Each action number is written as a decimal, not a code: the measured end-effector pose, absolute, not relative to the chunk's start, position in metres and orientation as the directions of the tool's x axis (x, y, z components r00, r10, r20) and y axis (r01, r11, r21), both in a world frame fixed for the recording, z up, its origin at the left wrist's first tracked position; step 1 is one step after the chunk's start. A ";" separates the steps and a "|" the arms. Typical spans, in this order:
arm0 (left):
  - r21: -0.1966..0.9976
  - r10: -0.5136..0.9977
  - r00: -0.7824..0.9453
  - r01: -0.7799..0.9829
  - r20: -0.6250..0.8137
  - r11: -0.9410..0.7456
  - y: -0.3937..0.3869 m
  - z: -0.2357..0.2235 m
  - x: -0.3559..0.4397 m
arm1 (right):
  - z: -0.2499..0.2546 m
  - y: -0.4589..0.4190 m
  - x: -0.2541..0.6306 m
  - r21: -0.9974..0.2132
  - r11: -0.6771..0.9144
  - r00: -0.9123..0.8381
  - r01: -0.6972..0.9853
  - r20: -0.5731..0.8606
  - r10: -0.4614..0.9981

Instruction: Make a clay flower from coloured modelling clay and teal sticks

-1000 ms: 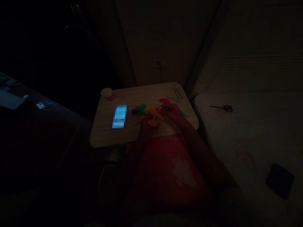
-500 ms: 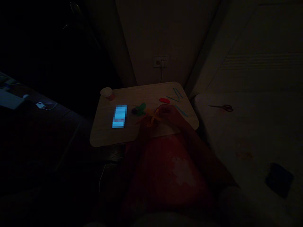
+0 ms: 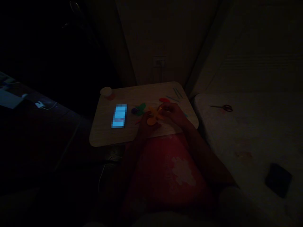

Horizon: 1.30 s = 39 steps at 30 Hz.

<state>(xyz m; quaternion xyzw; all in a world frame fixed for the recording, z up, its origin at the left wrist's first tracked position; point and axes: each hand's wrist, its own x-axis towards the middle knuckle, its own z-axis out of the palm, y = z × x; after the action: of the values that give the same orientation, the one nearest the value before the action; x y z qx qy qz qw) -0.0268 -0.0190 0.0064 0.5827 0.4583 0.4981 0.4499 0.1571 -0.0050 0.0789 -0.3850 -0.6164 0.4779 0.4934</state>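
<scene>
Between my two hands, low over the table, is an orange piece with several rounded petal-like lobes [image 3: 151, 121]; its material is hard to make out in the dark. My left hand [image 3: 145, 125] is closed on its left side. From the right, my right hand [image 3: 174, 113] pinches another of its lobes with bent fingers. Just left of the hands lie a green lobed piece [image 3: 141, 109] and a small dark purple piece [image 3: 134, 111]. A red oblong piece [image 3: 163, 100] rests beyond my right hand, and a thin reddish strip [image 3: 137, 121] lies beside my left.
A lit phone [image 3: 119, 116] and a paper cup [image 3: 107, 92] stand on the left of the small table [image 3: 101, 135]. Thin bluish strips [image 3: 178, 93] lie at its back right. Scissors [image 3: 222, 107] rest on the pale surface to the right. Behind is a wall socket [image 3: 159, 61].
The orange piece has turned, so a round lobe now faces up by my left hand. My right hand has shifted slightly right and down, covering more of a bluish strip.
</scene>
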 end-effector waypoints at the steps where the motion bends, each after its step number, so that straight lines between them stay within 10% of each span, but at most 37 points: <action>1: 0.980 0.981 0.099 0.091 0.166 -0.175 -0.019 0.009 -0.027 | 0.080 -0.005 0.158 -0.964 0.266 -0.224 0.016 0.255 0.940; 39: 0.883 0.979 0.139 0.427 0.147 -0.193 -0.011 0.013 -0.026 | 0.098 -0.020 0.146 -0.701 0.642 -0.441 0.311 0.491 0.751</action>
<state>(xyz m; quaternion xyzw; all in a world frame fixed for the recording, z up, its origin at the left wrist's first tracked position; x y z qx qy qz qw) -0.0257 -0.0107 0.0126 0.6666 0.5275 0.3901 0.3539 0.1456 -0.0199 0.0983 -0.3293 -0.8061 0.2661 0.4135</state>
